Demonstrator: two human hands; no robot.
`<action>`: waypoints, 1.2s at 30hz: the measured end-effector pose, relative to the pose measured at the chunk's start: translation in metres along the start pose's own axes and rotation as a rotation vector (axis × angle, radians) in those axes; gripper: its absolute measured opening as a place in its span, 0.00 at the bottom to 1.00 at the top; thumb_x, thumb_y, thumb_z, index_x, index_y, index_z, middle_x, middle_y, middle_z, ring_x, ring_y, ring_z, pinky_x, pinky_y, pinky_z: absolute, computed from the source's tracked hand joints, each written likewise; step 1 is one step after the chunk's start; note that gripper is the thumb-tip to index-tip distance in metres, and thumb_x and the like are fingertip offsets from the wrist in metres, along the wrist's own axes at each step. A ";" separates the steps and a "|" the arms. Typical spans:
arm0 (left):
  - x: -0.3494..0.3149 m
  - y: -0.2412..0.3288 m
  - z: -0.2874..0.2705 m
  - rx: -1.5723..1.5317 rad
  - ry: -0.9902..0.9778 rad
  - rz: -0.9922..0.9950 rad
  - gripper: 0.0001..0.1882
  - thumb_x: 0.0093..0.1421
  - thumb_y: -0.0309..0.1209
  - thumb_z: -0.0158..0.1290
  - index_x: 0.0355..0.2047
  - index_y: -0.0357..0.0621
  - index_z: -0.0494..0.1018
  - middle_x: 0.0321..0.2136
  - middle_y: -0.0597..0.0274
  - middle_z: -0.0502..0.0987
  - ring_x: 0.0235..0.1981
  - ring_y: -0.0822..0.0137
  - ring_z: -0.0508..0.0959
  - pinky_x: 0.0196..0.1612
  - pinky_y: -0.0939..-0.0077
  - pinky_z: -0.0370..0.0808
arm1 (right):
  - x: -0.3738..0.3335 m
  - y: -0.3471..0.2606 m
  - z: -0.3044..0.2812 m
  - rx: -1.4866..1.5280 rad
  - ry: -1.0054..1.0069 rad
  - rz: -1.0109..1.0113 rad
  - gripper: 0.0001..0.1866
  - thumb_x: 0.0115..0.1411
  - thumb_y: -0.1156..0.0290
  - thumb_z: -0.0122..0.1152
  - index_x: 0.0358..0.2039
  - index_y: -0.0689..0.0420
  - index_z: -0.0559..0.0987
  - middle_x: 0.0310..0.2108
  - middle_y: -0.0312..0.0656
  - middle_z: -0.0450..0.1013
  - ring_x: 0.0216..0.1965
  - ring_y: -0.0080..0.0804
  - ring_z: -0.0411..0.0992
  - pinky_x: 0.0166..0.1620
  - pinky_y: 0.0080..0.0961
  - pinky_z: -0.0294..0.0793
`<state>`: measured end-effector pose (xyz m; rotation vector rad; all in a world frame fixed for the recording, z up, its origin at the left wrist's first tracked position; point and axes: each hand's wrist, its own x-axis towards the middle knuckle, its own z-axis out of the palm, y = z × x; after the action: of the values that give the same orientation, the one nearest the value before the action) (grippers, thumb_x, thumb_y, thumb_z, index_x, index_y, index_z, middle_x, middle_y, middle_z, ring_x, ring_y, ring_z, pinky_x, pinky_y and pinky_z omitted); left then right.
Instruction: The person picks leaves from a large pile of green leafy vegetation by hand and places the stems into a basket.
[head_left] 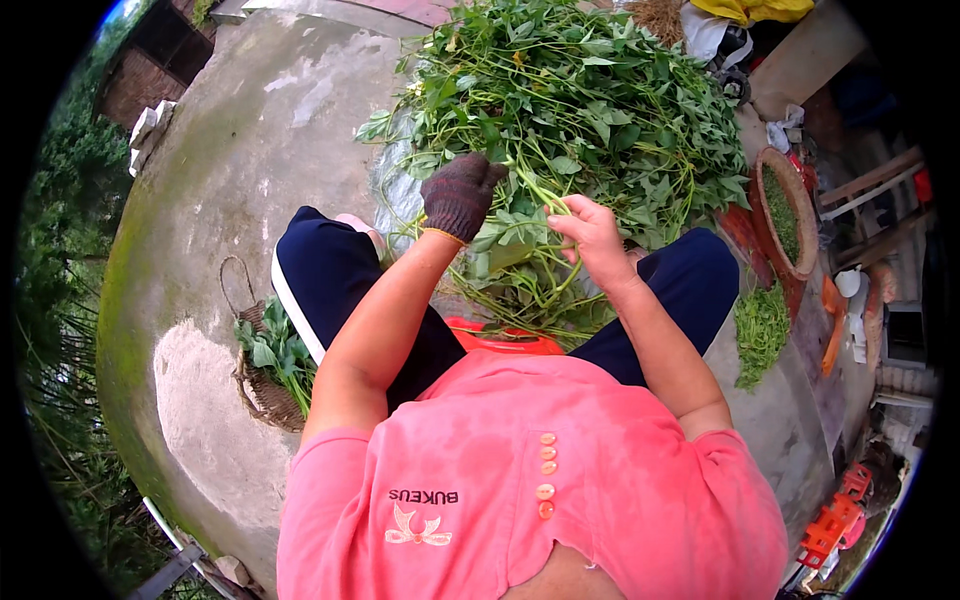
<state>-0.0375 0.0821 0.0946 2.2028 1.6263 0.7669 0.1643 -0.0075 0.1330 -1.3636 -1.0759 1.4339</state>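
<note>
My left hand (461, 196), in a dark knitted glove, is closed at the top of a small bunch of pale green leafy stems (540, 190), just in front of the big pile. My bare right hand (592, 236) pinches the same stems lower down, between thumb and fingers. A large heap of leafy green vines (590, 110) lies just beyond both hands, partly on a pale plastic sheet (393, 185). More loose stems (530, 290) lie between my knees, below the hands.
Left of my leg stands a woven basket (262, 395) holding leafy greens. At right are a round basket (803, 262) of greens and a small green heap (762, 335) on the concrete. Something red (505, 342) shows beneath me. An orange crate (832, 525) sits lower right.
</note>
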 end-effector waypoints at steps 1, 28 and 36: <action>-0.001 0.000 0.005 0.002 -0.021 -0.065 0.20 0.63 0.52 0.51 0.30 0.49 0.79 0.29 0.50 0.78 0.33 0.47 0.78 0.33 0.54 0.71 | 0.001 0.004 0.001 0.005 0.006 -0.003 0.06 0.60 0.73 0.61 0.37 0.60 0.79 0.21 0.28 0.68 0.15 0.12 0.59 0.16 0.14 0.57; -0.035 -0.002 0.022 -0.482 -0.119 -0.260 0.20 0.52 0.45 0.60 0.33 0.39 0.81 0.25 0.45 0.80 0.27 0.50 0.79 0.33 0.60 0.74 | 0.006 0.064 0.020 -0.115 0.058 0.096 0.09 0.53 0.76 0.63 0.37 0.63 0.80 0.22 0.33 0.75 0.22 0.18 0.71 0.27 0.20 0.70; -0.044 0.013 0.026 -0.942 -0.279 -0.540 0.14 0.57 0.39 0.60 0.23 0.41 0.74 0.16 0.63 0.73 0.14 0.74 0.70 0.17 0.77 0.65 | 0.013 0.091 0.022 -0.098 -0.014 0.126 0.13 0.61 0.64 0.60 0.39 0.62 0.77 0.25 0.36 0.75 0.24 0.20 0.71 0.27 0.20 0.71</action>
<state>-0.0216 0.0387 0.0698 1.0913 1.2375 0.7828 0.1399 -0.0192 0.0420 -1.5164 -1.0980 1.5005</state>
